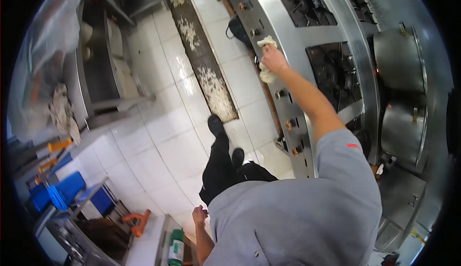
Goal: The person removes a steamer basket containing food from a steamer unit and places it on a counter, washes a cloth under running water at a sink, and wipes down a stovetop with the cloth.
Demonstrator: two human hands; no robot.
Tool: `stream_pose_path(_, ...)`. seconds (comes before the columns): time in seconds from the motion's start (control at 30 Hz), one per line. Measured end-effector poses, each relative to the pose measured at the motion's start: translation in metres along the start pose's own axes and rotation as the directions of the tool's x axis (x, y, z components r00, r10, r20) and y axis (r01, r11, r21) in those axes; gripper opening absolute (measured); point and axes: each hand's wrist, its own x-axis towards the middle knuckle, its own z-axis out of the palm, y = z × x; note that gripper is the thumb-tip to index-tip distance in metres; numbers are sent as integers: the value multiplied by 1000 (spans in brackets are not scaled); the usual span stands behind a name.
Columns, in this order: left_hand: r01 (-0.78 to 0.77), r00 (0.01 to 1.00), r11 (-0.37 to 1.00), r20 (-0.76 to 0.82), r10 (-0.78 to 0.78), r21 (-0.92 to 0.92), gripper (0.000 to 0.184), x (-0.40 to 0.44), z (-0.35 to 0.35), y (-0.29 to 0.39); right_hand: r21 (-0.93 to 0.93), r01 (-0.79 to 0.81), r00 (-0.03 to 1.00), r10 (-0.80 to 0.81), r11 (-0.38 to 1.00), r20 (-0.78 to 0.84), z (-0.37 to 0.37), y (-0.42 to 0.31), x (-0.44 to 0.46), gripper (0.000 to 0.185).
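A pale, crumpled cloth (268,75) is in my right hand (273,58), pressed against the steel front panel (264,13) of the stove. Parts of the cloth stick out above and below the fingers. Around it on the panel are brass-coloured knobs (289,124). My left hand (200,214) hangs low beside my body, its fingers curled; whether it holds anything is too small to make out.
Burners (333,74) line the stove top, with large steel pots (401,134) behind at the right. A drain channel with whitish scraps (214,93) crosses the tiled floor (165,122). Steel shelving (113,49) stands left; a green-capped container (176,249) sits low.
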Motion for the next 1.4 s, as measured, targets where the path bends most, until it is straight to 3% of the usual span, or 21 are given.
stream_pose_path(0.17, -262, 965, 955, -14, 262, -138, 24, 31, -12, 162, 411, -333, 927, 374, 849, -21, 85, -67, 10, 32)
stream_pose_path(0.2, -317, 948, 933, -23, 318, -172, 23, 34, -13, 196, 358, -375, 926, 328, 855, 185, 74, -77, 6, 28)
stream_pose_path(0.23, -366, 929, 907, -29, 368, -209, 22, 38, -11, 227, 639, -623, 766, 518, 452, 380, 65, -86, 2, 26)
stream_pose_path(0.27, -411, 907, 892, 14, 421, -189, 22, 46, -9, 257, 432, -216, 941, 68, 876, 333, 13, -58, -25, 20)
stream_pose_path(0.3, -428, 899, 889, 29, 438, -161, 21, 50, -7, 287, 505, -153, 939, -34, 849, 341, -4, -48, -36, 18)
stream_pose_path(0.4, -540, 831, 833, 81, 550, -118, 21, 60, 15, 390, 703, -242, 954, 34, 669, 297, -74, 9, -63, 19)
stream_pose_path(0.47, -669, 721, 739, 171, 672, -80, 21, 50, 46, 462, 895, -358, 934, 100, 266, 344, -87, 36, -73, 26)
stream_pose_path(0.5, -696, 693, 716, 207, 690, -56, 22, 36, 68, 500, 898, -367, 930, 121, 244, 348, -82, 45, -75, 26)
stream_pose_path(0.57, -756, 622, 654, 311, 719, 0, 24, 1, 113, 571, 764, -87, 906, 269, -639, 328, -62, 67, -88, 32)
stream_pose_path(0.63, -803, 564, 595, 381, 732, 45, 25, -12, 152, 640, 475, 233, 855, 412, -848, 315, -70, 108, -111, 35)
stream_pose_path(0.7, -873, 465, 468, 513, 721, 134, 28, -15, 187, 700, 418, 450, 742, 590, -789, 316, -43, 137, -137, 48)
stream_pose_path(0.77, -860, 483, 493, 526, 700, 133, 30, -24, 210, 763, -143, 872, 487, 804, -467, 342, -34, 166, -136, 61)
stream_pose_path(0.83, -843, 502, 519, 551, 667, 140, 31, -34, 231, 820, -367, 893, 413, 799, -261, 438, -19, 200, -124, 69)
stream_pose_path(0.9, -843, 484, 533, 540, 689, 76, 27, -46, 255, 868, -286, 958, 213, 723, -21, 657, 37, 214, -77, 54)
stream_pose_path(0.97, -839, 500, 529, 555, 665, 123, 27, -52, 270, 906, -368, 929, 242, 810, -35, 534, 39, 262, -68, 38)
stream_pose_path(1.03, -845, 497, 513, 581, 645, 153, 23, -58, 284, 944, -116, 988, 12, 716, 97, 698, 59, 274, -81, 38)
stream_pose_path(1.13, -839, 511, 509, 597, 619, 191, 30, -32, 281, 984, 341, 908, -407, 324, 243, 854, 92, 254, -152, 46)
stream_pose_path(1.27, -767, 628, 486, 641, 441, 418, 47, 14, 256, 1044, 824, 564, -825, 63, 57, 561, 131, 214, -280, 35)
stream_pose_path(1.3, -709, 705, 479, 543, 455, 518, 53, 38, 249, 1064, 829, 554, -832, -27, -75, 554, 153, 199, -312, 34)
stream_pose_path(1.33, -676, 736, 408, 555, 387, 613, 57, 53, 241, 1087, 841, 333, -939, -67, -426, 338, 195, 170, -344, 31)
stream_pose_path(1.4, -705, 709, 334, 635, 306, 626, 56, 68, 221, 1127, 687, 207, -949, 28, -696, 314, 266, 139, -377, 34)
